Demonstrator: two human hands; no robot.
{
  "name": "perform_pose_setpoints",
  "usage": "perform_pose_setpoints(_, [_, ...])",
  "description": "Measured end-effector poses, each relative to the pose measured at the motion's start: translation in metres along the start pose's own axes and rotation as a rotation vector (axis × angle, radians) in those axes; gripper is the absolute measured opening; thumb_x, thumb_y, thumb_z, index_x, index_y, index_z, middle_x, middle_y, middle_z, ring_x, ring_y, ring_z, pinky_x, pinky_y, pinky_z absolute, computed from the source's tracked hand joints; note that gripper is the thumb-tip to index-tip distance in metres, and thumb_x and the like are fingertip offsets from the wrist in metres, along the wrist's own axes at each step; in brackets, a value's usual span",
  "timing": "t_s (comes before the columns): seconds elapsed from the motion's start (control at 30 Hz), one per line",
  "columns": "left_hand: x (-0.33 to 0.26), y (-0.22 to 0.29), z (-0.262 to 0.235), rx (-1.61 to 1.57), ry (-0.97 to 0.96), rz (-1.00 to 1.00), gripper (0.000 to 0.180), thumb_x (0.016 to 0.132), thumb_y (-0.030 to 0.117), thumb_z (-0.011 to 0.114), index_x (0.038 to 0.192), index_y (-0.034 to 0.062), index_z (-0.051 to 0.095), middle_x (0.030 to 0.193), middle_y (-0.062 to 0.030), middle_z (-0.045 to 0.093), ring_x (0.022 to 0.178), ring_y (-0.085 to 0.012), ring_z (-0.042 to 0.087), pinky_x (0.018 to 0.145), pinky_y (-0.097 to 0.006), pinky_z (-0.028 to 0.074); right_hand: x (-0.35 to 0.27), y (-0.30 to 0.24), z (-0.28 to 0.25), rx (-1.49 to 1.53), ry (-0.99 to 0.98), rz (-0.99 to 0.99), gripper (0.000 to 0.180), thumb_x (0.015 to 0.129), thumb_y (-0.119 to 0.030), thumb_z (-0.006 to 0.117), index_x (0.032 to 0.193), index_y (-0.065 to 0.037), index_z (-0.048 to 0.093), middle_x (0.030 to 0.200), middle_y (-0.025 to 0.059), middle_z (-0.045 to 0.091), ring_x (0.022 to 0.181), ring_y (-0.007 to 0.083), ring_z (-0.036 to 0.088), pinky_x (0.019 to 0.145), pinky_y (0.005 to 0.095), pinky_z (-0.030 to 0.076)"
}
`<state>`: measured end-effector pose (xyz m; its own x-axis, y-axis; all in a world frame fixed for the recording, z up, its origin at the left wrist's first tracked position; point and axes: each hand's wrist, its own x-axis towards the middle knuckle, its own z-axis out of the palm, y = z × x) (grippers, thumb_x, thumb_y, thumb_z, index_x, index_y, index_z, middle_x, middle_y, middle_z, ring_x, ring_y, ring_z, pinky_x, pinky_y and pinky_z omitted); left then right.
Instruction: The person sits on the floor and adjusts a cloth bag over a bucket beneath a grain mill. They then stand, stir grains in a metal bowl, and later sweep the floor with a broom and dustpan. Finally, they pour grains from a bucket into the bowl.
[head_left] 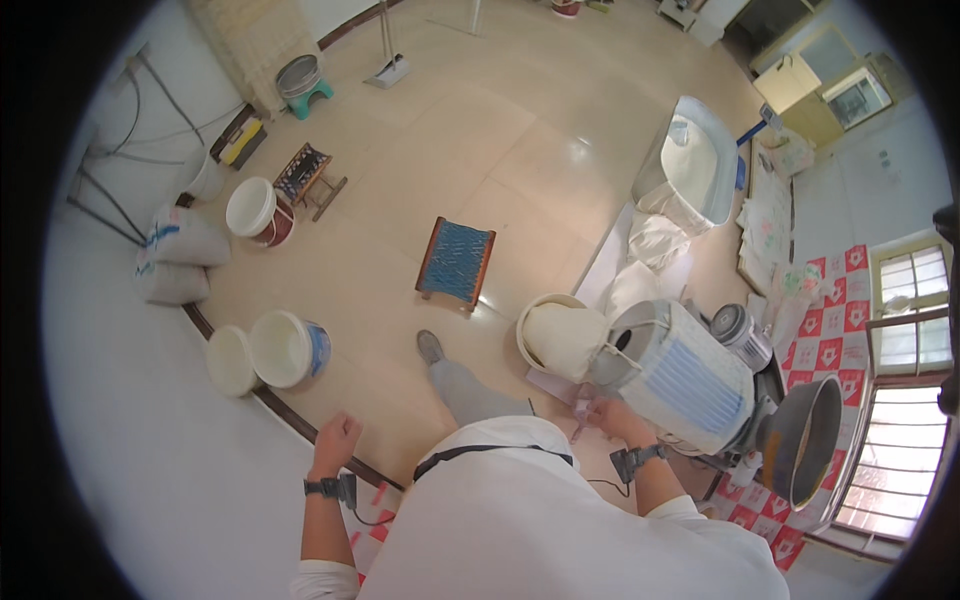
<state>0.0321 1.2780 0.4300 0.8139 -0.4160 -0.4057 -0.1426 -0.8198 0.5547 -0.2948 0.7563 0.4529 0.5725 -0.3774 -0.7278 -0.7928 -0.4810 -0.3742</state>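
The grip of the left hand (pixel 338 442) is, in the head view, curled into a loose fist with nothing seen in it, beside the white wall; the right hand (pixel 618 420) is partly bent by the machine (pixel 682 375), its fingertips at a small pinkish piece (pixel 582 408), and whether it holds that I cannot tell. The machine, right of the person's body, has a smooth pale casing, a blue ribbed panel and a rounded end with a dark hole. At that end a soft, puffed cloth sack (pixel 565 341) bulges from a round bucket (pixel 523 330). Creased pale cloth (pixel 655 240) lies toward a deep, round-cornered tub (pixel 718 175) of white stuff, its texture too far off to read. A finned metal motor (pixel 742 330) and a grey bowl (pixel 803 440) flank the machine. A wooden stool (pixel 457 263) has a woven blue seat. The sack hides most of the bucket's inside; the white shirt (pixel 570 530) covers the lower middle, and blackness cuts the corners.
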Motion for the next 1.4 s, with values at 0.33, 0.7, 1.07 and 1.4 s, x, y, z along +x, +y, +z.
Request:
perform_pose_setpoints(0.33, [0.015,-0.246,-0.086,-0.131,-0.474,-0.145,0.018,0.092,0.022,0.064,0.083,0.0067,0.066,0.069,-0.0128,0.066,0.061,-0.0287,0.063,0.055,-0.044,0.05,0.207,-0.145,-0.056,0.555,-0.077,0.345,0.031,0.095,-0.029,0.068,0.11,-0.003,0.074,0.093,0.0072,0.075,0.08,0.0197,0.075,0.064,0.0334,0.059])
perform_pose_setpoints(0.7, [0.392,-0.237,-0.223,-0.081,-0.3,0.192,0.023,0.091,0.025,0.07,0.101,0.005,0.072,0.082,-0.0129,0.07,0.072,-0.0316,0.068,0.065,-0.044,0.055,0.372,-0.331,-0.17,0.811,0.086,0.433,0.034,0.101,-0.037,0.065,0.114,-0.006,0.069,0.1,0.0078,0.076,0.087,0.0209,0.076,0.072,0.0376,0.059])
perform_pose_setpoints(1.07, [0.89,0.073,-0.405,-0.375,-0.21,-0.439,0.02,0.096,0.027,0.068,0.095,0.0069,0.069,0.076,-0.0028,0.066,0.066,-0.0144,0.065,0.058,-0.03,0.053,0.434,-0.403,-0.171,1.235,-0.006,0.701,0.031,0.102,-0.03,0.061,0.121,-0.007,0.067,0.109,0.013,0.077,0.094,0.026,0.076,0.076,0.0418,0.06])
perform_pose_setpoints(1.4, [1.107,0.218,-0.366,-0.306,-0.568,-0.428,0.024,0.099,0.025,0.066,0.085,0.0053,0.07,0.077,-0.006,0.069,0.064,-0.0181,0.067,0.056,-0.036,0.054,0.641,-0.392,-0.446,1.298,0.23,0.589,0.031,0.102,-0.033,0.063,0.119,-0.008,0.07,0.102,0.0097,0.077,0.089,0.0215,0.076,0.072,0.0362,0.06])
